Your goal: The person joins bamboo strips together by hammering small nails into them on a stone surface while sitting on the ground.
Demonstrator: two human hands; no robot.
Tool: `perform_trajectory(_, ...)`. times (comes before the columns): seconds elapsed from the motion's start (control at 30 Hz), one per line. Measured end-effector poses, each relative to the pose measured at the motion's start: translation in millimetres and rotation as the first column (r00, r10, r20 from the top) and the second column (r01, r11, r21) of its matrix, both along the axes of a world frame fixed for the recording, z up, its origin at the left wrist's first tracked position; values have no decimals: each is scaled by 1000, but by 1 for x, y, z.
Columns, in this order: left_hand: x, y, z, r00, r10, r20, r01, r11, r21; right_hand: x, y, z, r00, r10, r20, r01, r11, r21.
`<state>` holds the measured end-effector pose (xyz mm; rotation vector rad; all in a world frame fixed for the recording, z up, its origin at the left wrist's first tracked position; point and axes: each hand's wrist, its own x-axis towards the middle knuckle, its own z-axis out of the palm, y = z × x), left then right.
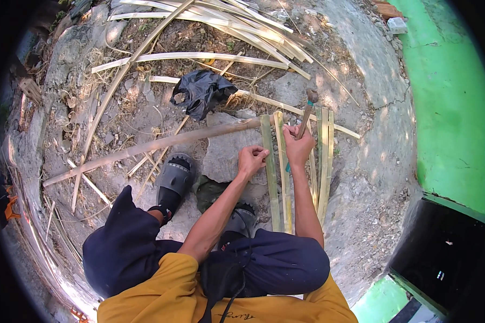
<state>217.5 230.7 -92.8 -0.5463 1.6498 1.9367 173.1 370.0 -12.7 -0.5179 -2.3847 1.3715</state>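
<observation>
My right hand [298, 146] is closed round the handle of a hammer [307, 114], whose head points away from me and whose teal end sticks out below the fist. My left hand [252, 160] has thumb and fingertips pressed together beside a greenish bamboo strip [272, 180]; what they pinch, if anything, is too small to tell. A paler bamboo strip [283, 156] runs between the two hands. To the right of the hammer stand further bamboo strips [324, 161]. A long wooden pole [161, 142] reaches from the left to the top of the greenish strip.
A heap of split bamboo strips [242, 27] lies at the far side. A crumpled black plastic bag [202, 92] rests beyond the pole. Flat stones [226, 153] lie near my dark shoes [177, 177]. A green wall [447, 97] borders the right, with a white block [397, 25] beside it.
</observation>
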Motion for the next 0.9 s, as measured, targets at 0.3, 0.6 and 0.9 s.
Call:
perform_trajectory(0.3,-1,0,-1,1000,13,4,-13,1000,-5,-6,-3,-12,998,54,30,-56,996,68)
perform_trajectory(0.6,1,-2,2,1000,1,-8,-2,1000,-19,-18,-18,-10,988,140,72,-153,960,236)
perform_trajectory(0.9,0,-2,3,1000,2,-25,-3,1000,-16,-23,-26,-6,980,182,81,-197,950,241)
